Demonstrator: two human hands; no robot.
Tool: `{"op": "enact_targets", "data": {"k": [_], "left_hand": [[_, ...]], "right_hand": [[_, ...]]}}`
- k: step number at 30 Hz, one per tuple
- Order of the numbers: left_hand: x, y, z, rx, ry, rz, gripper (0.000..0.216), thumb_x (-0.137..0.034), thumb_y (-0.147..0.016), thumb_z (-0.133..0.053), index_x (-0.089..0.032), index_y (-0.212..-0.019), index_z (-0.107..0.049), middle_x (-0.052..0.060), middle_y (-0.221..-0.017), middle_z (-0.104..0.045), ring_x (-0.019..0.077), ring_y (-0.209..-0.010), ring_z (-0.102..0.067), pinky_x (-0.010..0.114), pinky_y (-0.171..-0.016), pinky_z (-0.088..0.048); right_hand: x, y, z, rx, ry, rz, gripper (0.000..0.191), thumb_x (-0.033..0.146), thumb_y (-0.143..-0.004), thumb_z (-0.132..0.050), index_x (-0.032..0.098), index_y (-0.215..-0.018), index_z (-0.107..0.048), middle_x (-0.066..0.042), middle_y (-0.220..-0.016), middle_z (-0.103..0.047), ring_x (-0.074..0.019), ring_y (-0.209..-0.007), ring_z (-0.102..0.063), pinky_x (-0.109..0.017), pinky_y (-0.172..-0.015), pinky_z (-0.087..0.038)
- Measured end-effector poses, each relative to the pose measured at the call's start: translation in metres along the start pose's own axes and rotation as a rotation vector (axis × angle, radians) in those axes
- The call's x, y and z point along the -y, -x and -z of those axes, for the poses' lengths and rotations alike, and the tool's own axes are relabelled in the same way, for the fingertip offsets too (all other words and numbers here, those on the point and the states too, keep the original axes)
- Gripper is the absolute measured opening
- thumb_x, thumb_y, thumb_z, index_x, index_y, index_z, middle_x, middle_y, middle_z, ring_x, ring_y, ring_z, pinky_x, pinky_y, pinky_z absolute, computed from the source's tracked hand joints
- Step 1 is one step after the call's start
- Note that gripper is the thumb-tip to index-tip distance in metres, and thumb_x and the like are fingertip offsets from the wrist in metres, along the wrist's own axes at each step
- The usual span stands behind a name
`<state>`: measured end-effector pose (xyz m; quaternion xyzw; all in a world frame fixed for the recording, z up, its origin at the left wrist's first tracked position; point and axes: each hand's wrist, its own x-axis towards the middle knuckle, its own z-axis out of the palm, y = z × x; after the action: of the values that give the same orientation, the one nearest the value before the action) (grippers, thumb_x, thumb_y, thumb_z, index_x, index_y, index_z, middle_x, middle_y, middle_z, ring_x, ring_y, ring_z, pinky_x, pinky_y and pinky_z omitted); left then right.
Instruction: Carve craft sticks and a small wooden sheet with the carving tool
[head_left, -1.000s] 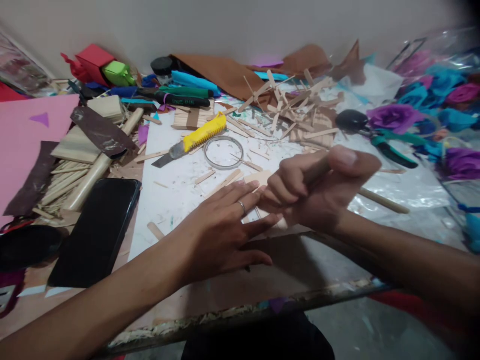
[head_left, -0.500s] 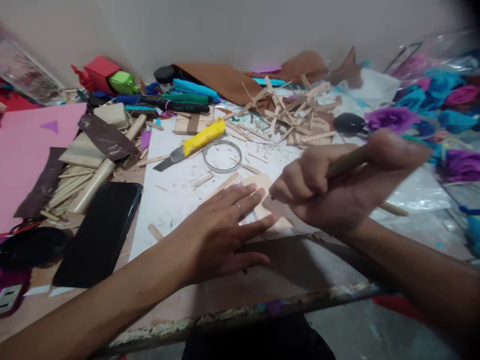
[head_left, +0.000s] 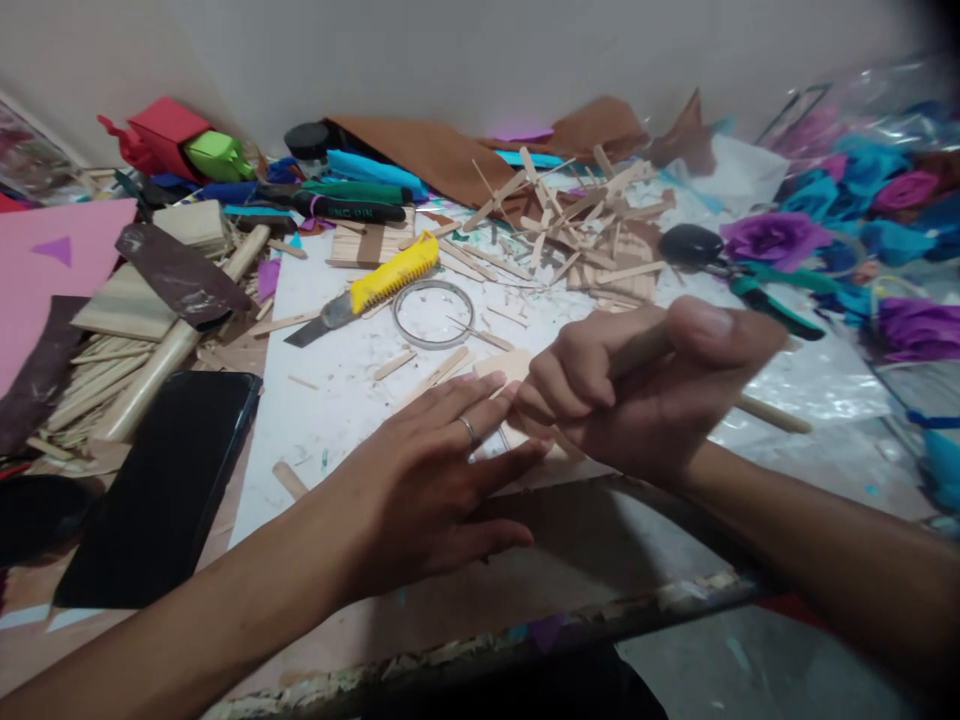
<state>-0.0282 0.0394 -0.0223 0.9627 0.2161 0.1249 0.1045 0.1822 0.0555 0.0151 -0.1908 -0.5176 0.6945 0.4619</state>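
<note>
My left hand [head_left: 427, 485] lies palm down with its fingers spread, a ring on one of them. Its fingertips press on a thin, pale wooden piece [head_left: 516, 366] at the edge of the white paper [head_left: 315, 420]. Closed into a fist, my right hand [head_left: 630, 400] grips a tool by its brownish wooden handle [head_left: 646, 352], thumb on top. The tool's working end is hidden under the fingers, close to the left fingertips. Beyond the hands lie a metal ring [head_left: 395, 318] and a yellow box cutter [head_left: 394, 278] with its blade out.
Craft sticks [head_left: 570, 225] are heaped at the back. A black phone [head_left: 161, 490] lies at left beside wooden rods [head_left: 154, 375]. Green-handled pliers [head_left: 776, 300] and purple paper flowers [head_left: 776, 240] are at right. The table's worn front edge [head_left: 450, 650] runs below my hands.
My right fist has moved left and slightly down, its fingers now meeting the left fingertips. The pliers at right show more fully. My view has shifted a little; the left hand stays pressed down.
</note>
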Motion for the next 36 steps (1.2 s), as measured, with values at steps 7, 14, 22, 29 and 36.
{"op": "enact_targets", "data": {"k": [7, 14, 22, 29, 36], "left_hand": [[-0.001, -0.002, 0.001, -0.001, 0.024, 0.009, 0.060, -0.060, -0.096, -0.062, -0.027, -0.146, -0.060, 0.017, -0.155, -0.051, 0.0423, -0.147, -0.043, 0.065, -0.117, -0.041], [-0.003, -0.004, 0.003, 0.004, 0.010, 0.008, 0.057, -0.060, -0.097, -0.061, -0.025, -0.143, -0.063, 0.016, -0.157, -0.049, 0.0413, -0.148, -0.043, 0.063, -0.121, -0.038], [0.001, 0.003, -0.001, -0.053, 0.031, -0.009, 0.055, -0.054, -0.099, -0.061, -0.025, -0.146, -0.060, 0.016, -0.156, -0.050, 0.0395, -0.148, -0.043, 0.061, -0.121, -0.040], [-0.003, 0.000, 0.006, -0.017, -0.079, -0.028, 0.064, -0.064, -0.098, -0.057, -0.027, -0.150, -0.056, 0.019, -0.151, -0.051, 0.0416, -0.144, -0.044, 0.062, -0.118, -0.038], [-0.010, -0.001, 0.013, -0.045, -0.182, 0.029, 0.066, -0.068, -0.093, -0.062, -0.029, -0.146, -0.058, 0.018, -0.142, -0.057, 0.0422, -0.128, -0.051, 0.063, -0.103, -0.043]], "right_hand": [[0.001, -0.008, -0.003, -0.053, 0.007, -0.095, 0.060, 0.058, -0.089, -0.068, 0.022, -0.051, -0.039, 0.004, -0.045, -0.034, -0.0110, -0.043, -0.029, -0.030, -0.046, -0.028], [-0.004, -0.008, -0.001, -0.020, -0.042, -0.116, 0.059, 0.058, -0.086, -0.071, 0.022, -0.050, -0.041, 0.005, -0.045, -0.034, -0.0100, -0.043, -0.029, -0.029, -0.047, -0.028], [0.003, 0.005, -0.011, -0.210, 0.009, 0.126, 0.059, 0.052, -0.095, -0.054, 0.021, -0.048, -0.035, 0.005, -0.043, -0.032, -0.0092, -0.042, -0.029, -0.030, -0.045, -0.031], [0.023, -0.003, -0.010, -0.301, 0.061, 0.145, 0.066, 0.054, -0.102, -0.043, 0.021, -0.045, -0.034, 0.004, -0.043, -0.030, -0.0086, -0.039, -0.027, -0.028, -0.040, -0.025], [0.016, -0.010, -0.003, -0.266, -0.063, 0.033, 0.071, 0.071, -0.094, -0.057, 0.021, -0.048, -0.040, 0.004, -0.044, -0.032, -0.0100, -0.038, -0.021, -0.029, -0.041, -0.016]]}}
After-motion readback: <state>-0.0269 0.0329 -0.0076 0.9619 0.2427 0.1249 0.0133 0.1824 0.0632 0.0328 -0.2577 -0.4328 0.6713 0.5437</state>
